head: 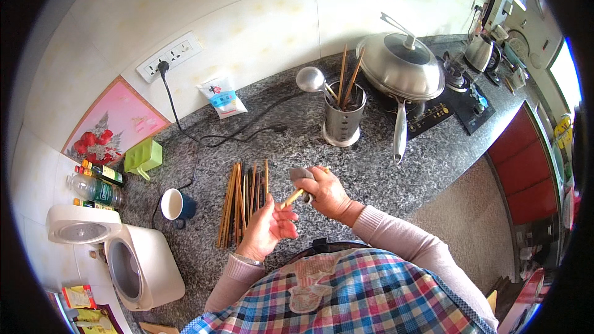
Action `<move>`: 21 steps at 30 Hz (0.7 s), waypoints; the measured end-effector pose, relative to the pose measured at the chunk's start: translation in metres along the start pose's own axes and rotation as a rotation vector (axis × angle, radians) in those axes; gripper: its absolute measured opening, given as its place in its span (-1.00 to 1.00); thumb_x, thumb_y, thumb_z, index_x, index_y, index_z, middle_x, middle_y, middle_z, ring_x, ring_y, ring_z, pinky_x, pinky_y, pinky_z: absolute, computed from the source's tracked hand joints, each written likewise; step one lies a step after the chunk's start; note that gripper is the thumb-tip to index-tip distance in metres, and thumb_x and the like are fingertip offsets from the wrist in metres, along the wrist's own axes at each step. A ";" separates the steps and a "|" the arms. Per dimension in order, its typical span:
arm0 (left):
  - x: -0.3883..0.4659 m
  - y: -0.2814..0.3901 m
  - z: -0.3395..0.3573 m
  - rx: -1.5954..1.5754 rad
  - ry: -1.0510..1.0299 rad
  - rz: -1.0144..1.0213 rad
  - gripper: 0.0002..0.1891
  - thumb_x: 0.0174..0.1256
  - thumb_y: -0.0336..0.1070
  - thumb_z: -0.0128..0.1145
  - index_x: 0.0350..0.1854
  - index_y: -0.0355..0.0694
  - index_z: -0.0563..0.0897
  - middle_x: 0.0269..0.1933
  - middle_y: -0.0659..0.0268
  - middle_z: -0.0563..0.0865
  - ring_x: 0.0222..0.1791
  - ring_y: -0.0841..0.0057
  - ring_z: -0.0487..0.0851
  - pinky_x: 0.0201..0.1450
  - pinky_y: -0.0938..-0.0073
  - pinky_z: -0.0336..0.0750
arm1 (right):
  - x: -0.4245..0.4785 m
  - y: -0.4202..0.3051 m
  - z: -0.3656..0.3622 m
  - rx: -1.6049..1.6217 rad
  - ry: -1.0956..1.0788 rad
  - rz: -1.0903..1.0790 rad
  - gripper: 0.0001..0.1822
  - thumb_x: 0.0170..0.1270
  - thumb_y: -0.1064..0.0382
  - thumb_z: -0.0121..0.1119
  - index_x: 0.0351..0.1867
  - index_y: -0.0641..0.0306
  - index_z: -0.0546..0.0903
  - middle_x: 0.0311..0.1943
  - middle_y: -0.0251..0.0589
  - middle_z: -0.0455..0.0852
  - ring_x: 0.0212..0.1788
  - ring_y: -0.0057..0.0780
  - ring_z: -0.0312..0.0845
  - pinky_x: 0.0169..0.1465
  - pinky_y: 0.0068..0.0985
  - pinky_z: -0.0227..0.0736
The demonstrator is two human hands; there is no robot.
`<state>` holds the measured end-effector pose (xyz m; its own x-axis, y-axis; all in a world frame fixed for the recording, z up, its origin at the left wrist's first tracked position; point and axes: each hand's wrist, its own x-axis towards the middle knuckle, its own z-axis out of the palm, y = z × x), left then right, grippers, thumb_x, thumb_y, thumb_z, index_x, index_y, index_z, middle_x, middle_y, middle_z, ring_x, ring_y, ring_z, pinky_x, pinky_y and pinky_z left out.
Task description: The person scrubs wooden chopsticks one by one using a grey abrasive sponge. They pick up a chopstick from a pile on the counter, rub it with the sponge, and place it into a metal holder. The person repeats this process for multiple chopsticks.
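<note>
My right hand [327, 192] grips a folded grey cloth [300, 174] wrapped about a light wooden chopstick [292, 198]. The chopstick slants down to the left, and its lower end lies between the thumb and fingers of my left hand [271, 227]. The left fingers are loosely curled, palm up. Beside that hand, several brown and dark chopsticks [235, 195] lie roughly side by side on the speckled granite countertop [297, 148]. A perforated metal utensil holder [342, 123] stands farther back, with a steel ladle [311, 80] and some upright chopsticks [343, 69] in it.
A lidded wok [401, 67] sits on the black cooktop [429, 118], its handle [400, 137] pointing toward me. To the left are a blue mug [186, 206], an open white rice cooker [158, 264], bottles [100, 190] and a green container [144, 155]. A black cord [222, 138] crosses the counter.
</note>
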<state>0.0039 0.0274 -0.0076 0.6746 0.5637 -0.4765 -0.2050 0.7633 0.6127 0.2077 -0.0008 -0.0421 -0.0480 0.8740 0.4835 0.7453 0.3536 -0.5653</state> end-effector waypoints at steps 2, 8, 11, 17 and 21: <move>-0.003 0.001 0.005 -0.070 -0.066 -0.127 -0.53 0.49 0.05 -0.15 -0.06 -0.35 0.53 -0.32 0.18 0.70 -0.50 0.44 0.66 -0.44 0.42 0.59 | 0.004 0.000 -0.002 -0.107 0.006 -0.232 -0.67 -0.11 0.29 0.29 -0.20 0.13 0.60 -0.15 -0.17 0.58 -0.02 -0.16 0.53 0.08 -0.22 0.49; -0.003 -0.020 0.012 -0.170 -0.019 -0.160 -0.75 0.53 -0.16 -0.15 -0.16 -0.26 0.48 -0.59 0.48 0.33 -0.75 0.75 0.19 -0.70 0.69 0.11 | -0.003 0.012 0.013 -0.170 -0.073 -0.388 -0.73 0.01 0.28 0.18 -0.18 0.11 0.59 -0.17 -0.23 0.56 0.01 -0.23 0.52 0.25 -0.19 0.38; -0.011 -0.029 0.012 -0.021 0.034 -0.143 -0.76 0.52 -0.18 -0.14 -0.21 -0.26 0.46 -0.60 0.47 0.32 -0.75 0.73 0.18 -0.72 0.67 0.10 | -0.005 0.045 0.018 -0.177 -0.087 -0.278 -0.78 0.03 0.27 0.19 -0.22 0.05 0.60 -0.23 -0.28 0.58 -0.03 -0.28 0.55 0.33 -0.15 0.29; -0.020 -0.028 0.017 0.060 0.087 -0.132 -0.77 0.51 -0.20 -0.11 -0.24 -0.26 0.45 -0.63 0.46 0.29 -0.77 0.70 0.16 -0.74 0.63 0.09 | 0.001 0.031 0.004 -0.200 -0.069 -0.329 -0.75 -0.01 0.26 0.21 -0.22 0.06 0.61 -0.22 -0.29 0.58 -0.01 -0.30 0.55 0.36 -0.12 0.24; -0.013 -0.037 0.008 0.116 0.157 -0.052 -0.78 0.50 -0.19 -0.10 -0.23 -0.26 0.44 -0.66 0.45 0.29 -0.78 0.69 0.18 -0.73 0.63 0.07 | -0.005 -0.003 0.020 -0.077 -0.168 -0.452 -0.77 0.00 0.30 0.20 -0.23 0.05 0.62 -0.19 -0.35 0.60 -0.04 -0.37 0.56 0.35 -0.13 0.29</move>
<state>0.0084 -0.0108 -0.0197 0.5615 0.5734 -0.5966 -0.0834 0.7565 0.6486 0.1927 0.0005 -0.0565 -0.4801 0.6828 0.5507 0.6717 0.6899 -0.2698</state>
